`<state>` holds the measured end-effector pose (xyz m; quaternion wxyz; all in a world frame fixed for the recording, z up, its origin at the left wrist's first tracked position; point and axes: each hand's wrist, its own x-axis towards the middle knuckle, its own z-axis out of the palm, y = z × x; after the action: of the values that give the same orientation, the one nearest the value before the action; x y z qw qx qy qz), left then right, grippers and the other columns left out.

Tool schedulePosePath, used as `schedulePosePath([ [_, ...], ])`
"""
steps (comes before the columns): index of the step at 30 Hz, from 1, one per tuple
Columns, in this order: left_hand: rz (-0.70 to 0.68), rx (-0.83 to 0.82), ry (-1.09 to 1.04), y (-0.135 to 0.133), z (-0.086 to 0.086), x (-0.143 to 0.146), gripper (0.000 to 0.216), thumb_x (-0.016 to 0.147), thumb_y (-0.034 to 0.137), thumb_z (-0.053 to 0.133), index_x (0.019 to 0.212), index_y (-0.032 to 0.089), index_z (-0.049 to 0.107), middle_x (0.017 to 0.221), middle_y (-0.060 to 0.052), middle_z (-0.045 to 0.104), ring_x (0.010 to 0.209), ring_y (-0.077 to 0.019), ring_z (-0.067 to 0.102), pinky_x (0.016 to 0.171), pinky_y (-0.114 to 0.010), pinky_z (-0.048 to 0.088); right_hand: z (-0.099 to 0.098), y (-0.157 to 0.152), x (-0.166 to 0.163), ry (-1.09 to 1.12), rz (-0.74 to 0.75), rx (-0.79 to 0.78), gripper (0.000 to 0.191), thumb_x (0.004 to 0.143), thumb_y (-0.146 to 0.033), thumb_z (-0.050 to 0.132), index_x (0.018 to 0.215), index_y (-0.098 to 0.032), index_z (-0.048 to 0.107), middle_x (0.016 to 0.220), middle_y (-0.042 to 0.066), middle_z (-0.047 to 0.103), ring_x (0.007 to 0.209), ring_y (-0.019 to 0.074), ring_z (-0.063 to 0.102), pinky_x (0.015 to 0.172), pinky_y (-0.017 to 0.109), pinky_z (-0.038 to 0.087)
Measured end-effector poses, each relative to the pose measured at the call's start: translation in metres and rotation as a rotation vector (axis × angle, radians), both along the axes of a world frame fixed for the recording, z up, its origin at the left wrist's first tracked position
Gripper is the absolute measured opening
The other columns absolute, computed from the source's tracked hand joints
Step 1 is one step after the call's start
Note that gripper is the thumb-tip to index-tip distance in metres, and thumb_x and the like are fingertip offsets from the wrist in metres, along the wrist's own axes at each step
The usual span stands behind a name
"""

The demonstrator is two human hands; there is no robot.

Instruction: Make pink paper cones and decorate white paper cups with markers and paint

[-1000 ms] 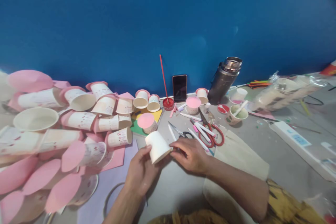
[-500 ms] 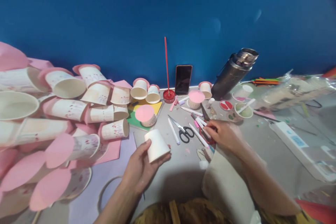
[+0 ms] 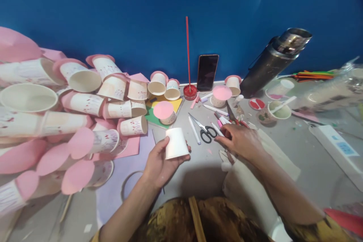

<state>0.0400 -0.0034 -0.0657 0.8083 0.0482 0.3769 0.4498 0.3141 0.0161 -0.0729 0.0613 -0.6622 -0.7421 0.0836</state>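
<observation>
My left hand (image 3: 159, 162) is closed around a plain white paper cup (image 3: 176, 143), held upside down just above the grey table (image 3: 198, 174). My right hand (image 3: 242, 141) rests over a bunch of white markers with pink caps (image 3: 220, 121), right of the black scissors (image 3: 208, 132). Its fingers are pressed together on one white marker whose tip sticks out to the left. A single marker (image 3: 194, 135) lies between the cup and the scissors.
A big heap of pink-rimmed paper cups (image 3: 85, 102) fills the left side. Against the blue wall stand a phone (image 3: 207, 72), a red stick in a red lid (image 3: 189, 91) and a dark flask (image 3: 276, 60). A power strip (image 3: 337, 145) lies right; a cloth bag (image 3: 255, 189) lies under my right arm.
My right hand left the cup and moved right to the markers, then closed on one. My left hand kept the cup, and the view shifted nearer to the table.
</observation>
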Motion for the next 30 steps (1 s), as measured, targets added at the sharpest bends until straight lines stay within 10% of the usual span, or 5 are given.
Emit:
schedulePosePath([
  [13, 0.061, 0.013, 0.051, 0.001, 0.000, 0.001, 0.034, 0.091, 0.029, 0.054, 0.117, 0.009, 0.059, 0.094, -0.015, 0.073, 0.082, -0.0306, 0.074, 0.066, -0.043, 0.061, 0.015, 0.007, -0.002, 0.001, 0.172, 0.315, 0.022, 0.099, -0.033, 0.061, 0.085, -0.021, 0.074, 0.076, 0.003, 0.075, 0.070, 0.0187, 0.066, 0.061, 0.031, 0.032],
  [21, 0.042, 0.021, 0.031, -0.001, -0.002, 0.001, 0.035, 0.092, 0.031, 0.054, 0.119, 0.009, 0.060, 0.092, -0.015, 0.074, 0.080, -0.0312, 0.075, 0.065, -0.043, 0.062, 0.012, 0.012, -0.053, -0.186, 0.638, 0.172, 0.029, 0.097, -0.015, 0.057, 0.124, -0.020, 0.067, 0.132, 0.014, 0.064, 0.108, 0.0276, 0.060, 0.078, 0.033, 0.046],
  [30, 0.099, 0.032, -0.012, -0.002, 0.005, 0.001, 0.041, 0.100, 0.040, 0.045, 0.121, 0.008, 0.060, 0.087, -0.013, 0.073, 0.075, -0.0290, 0.074, 0.061, -0.040, 0.062, 0.002, 0.038, -0.066, -0.247, 0.850, 0.101, 0.023, 0.089, -0.014, 0.069, 0.111, -0.016, 0.067, 0.139, 0.016, 0.059, 0.113, 0.0300, 0.056, 0.079, 0.037, 0.050],
])
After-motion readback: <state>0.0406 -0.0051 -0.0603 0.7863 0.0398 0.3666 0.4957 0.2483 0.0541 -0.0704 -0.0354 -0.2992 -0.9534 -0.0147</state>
